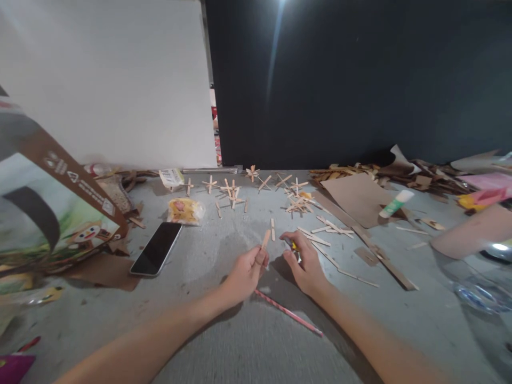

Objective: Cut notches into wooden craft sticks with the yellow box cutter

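My left hand (250, 269) is closed around a wooden craft stick (266, 239), whose upper part sticks out tilted above the fingers. Just to the right, my right hand (304, 264) curls around a small yellow and dark grey tool (295, 246); the fingers cover most of it, so its kind is unclear. A single craft stick with a dark mark (272, 229) lies on the grey table between and beyond the hands. Below them rests a pink striped pencil (288, 312). Loose craft sticks (328, 258) are scattered right of my right hand.
Crossed-stick pieces (234, 193) stand along the back. At left are a phone (157, 249), a yellow packet (184, 211) and a large printed box (60, 186). Brown cardboard (352, 197), a glue stick (396, 204) and a tape roll (482, 294) lie right.
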